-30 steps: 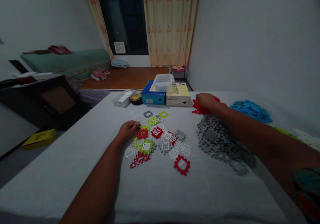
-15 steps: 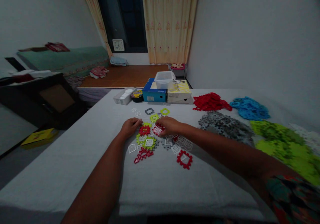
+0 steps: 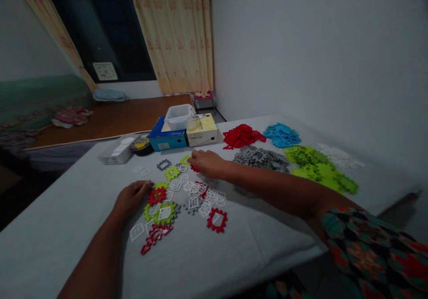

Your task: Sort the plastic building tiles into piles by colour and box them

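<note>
Flat interlocking puzzle tiles lie scattered on a white table: red, lime, grey and white frames. My left hand rests with curled fingers against a red tile and lime tiles at the left of the cluster. My right hand reaches over the cluster's far side, fingers down on a small red piece; what it grips is hidden. A red frame tile lies nearest me.
Sorted heaps sit at the right: red, blue, grey, lime, white. At the back stand a blue box, a yellow-white box, a clear tub and a white case.
My right hand left the red heap, came to the scattered tiles and now sits at their far edge. The view swung right. My left hand stayed on the tiles.
</note>
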{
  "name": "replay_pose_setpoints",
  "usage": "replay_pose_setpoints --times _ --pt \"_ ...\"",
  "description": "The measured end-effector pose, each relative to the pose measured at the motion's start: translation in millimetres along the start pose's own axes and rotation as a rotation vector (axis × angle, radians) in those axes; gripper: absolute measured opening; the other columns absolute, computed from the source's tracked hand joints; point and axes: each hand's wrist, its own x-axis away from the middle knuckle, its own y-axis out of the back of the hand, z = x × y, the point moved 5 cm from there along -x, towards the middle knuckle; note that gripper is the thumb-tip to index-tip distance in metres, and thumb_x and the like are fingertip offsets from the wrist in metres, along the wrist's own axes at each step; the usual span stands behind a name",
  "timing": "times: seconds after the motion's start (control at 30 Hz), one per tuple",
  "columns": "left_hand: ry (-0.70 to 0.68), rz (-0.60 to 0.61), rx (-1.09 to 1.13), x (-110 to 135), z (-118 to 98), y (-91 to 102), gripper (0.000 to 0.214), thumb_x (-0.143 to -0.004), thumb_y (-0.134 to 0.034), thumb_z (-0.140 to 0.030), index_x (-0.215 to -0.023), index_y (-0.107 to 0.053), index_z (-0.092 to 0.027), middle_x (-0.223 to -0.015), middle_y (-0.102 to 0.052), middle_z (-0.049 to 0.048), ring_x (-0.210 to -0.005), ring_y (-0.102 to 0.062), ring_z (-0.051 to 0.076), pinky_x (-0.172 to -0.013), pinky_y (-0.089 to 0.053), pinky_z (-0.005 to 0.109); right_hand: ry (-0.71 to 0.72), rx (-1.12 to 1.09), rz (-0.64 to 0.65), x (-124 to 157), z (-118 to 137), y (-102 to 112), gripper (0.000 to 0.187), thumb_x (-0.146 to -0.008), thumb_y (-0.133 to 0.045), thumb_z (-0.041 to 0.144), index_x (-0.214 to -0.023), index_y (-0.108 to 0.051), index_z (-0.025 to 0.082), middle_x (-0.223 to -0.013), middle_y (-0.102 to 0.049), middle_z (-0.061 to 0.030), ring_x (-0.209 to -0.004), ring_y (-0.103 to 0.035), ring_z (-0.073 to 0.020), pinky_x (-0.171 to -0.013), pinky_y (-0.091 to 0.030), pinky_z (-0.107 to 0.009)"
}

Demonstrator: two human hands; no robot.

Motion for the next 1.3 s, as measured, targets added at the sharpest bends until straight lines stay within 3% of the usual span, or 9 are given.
replay_pose_setpoints --times 0.1,0.23,0.3,0.4,0.57,0.73,0.9,1.07,1.3 --pt "0.002 -0.011 -0.007 1.5 -2.9 1.1 0.061 -0.07 -0.046 -0.075 -0.081 -0.077 -0.023 -0.098 -0.078 0.0082 -0.096 -0.069 0.03 -0.09 -0.052 0.037 -0.121 0.012 0.039 7.3 -73.4 8.2 0.039 -0.079 -0.073 0.038 -0.113 -0.067 0.019 -0.115 -0.067 -0.0125 -0.103 -0.062 -0.0289 -0.078 -0.049 -0.035" --pt "0.001 -0.009 -0.006 1.9 -5.4 0.8 0.061 -0.071 -0.045 -0.075 -0.078 -0.076 -0.023 -0.095 -0.078 0.0076 -0.095 -0.07 0.029 -0.089 -0.052 0.035 -0.48 0.085 0.049 23.6 -189.1 19.7 0.04 -0.083 -0.069 0.04 -0.118 -0.066 0.02 -0.115 -0.069 -0.0154 -0.103 -0.062 -0.0287 -0.082 -0.047 -0.035" --pt "0.001 -0.009 0.0 1.9 -5.3 0.5 0.062 -0.071 -0.045 -0.076 -0.077 -0.076 -0.023 -0.095 -0.078 0.0082 -0.094 -0.07 0.029 -0.089 -0.052 0.036 -0.576 0.131 0.076 30.9 -227.5 18.0 0.044 -0.084 -0.069 0.039 -0.124 -0.064 0.019 -0.118 -0.067 -0.0177 -0.108 -0.06 -0.0296 -0.085 -0.045 -0.036" --pt "-0.005 -0.006 0.011 2.6 -4.7 -0.1 0.061 -0.072 -0.044 -0.075 -0.078 -0.076 -0.023 -0.095 -0.078 0.0083 -0.095 -0.069 0.029 -0.09 -0.051 0.036 -0.595 0.192 0.138 36.6 -254.2 5.1 0.048 -0.087 -0.066 0.039 -0.129 -0.061 0.017 -0.122 -0.064 -0.0205 -0.117 -0.054 -0.0321 -0.091 -0.043 -0.04" --pt "-0.032 -0.005 0.033 4.9 -5.2 -1.7 0.059 -0.076 -0.044 -0.072 -0.078 -0.076 -0.022 -0.094 -0.077 0.0083 -0.094 -0.069 0.028 -0.09 -0.05 0.036 -0.577 0.183 0.186 38.5 -262.0 -13.5 0.044 -0.088 -0.064 0.039 -0.128 -0.063 0.019 -0.129 -0.061 -0.0195 -0.125 -0.045 -0.034 -0.097 -0.038 -0.048" --pt "-0.022 -0.025 0.079 6.1 -5.0 -4.0 0.056 -0.079 -0.046 -0.069 -0.075 -0.074 -0.021 -0.09 -0.077 0.0087 -0.091 -0.069 0.027 -0.089 -0.05 0.036 -0.466 0.16 0.068 14.5 -221.9 -0.2 0.037 -0.091 -0.059 0.035 -0.123 -0.067 0.018 -0.126 -0.064 -0.0172 -0.12 -0.05 -0.0321 -0.095 -0.04 -0.044" --pt "-0.013 -0.056 0.119 7.1 -3.8 -5.3 0.059 -0.081 -0.045 -0.069 -0.076 -0.075 -0.018 -0.087 -0.077 0.0088 -0.086 -0.069 0.026 -0.085 -0.05 0.035 -0.052 -0.121 0.052 -29.1 -92.6 -19.4 0.024 -0.093 -0.058 0.029 -0.11 -0.072 0.02 -0.11 -0.072 -0.0097 -0.101 -0.063 -0.023 -0.085 -0.045 -0.031" --pt "-0.03 -0.054 0.115 8.3 -3.3 -6.0 0.057 -0.084 -0.044 -0.064 -0.078 -0.075 -0.017 -0.088 -0.077 0.0096 -0.086 -0.069 0.025 -0.082 -0.05 0.035 0.22 -0.222 0.064 -59.2 19.0 -59.9 0.033 -0.09 -0.061 0.023 -0.123 -0.065 0.021 -0.125 -0.067 -0.0097 -0.114 -0.057 -0.0255 -0.093 -0.045 -0.036" --pt "-0.055 -0.043 0.11 9.1 -11.1 -5.4 0.057 -0.082 -0.044 -0.065 -0.074 -0.075 -0.018 -0.085 -0.077 0.0096 -0.082 -0.069 0.025 -0.08 -0.05 0.035 0.167 -0.217 0.168 -81.0 44.3 -65.6 0.048 -0.085 -0.069 0.022 -0.132 -0.059 0.024 -0.134 -0.061 -0.0106 -0.121 -0.052 -0.0286 -0.096 -0.044 -0.042"
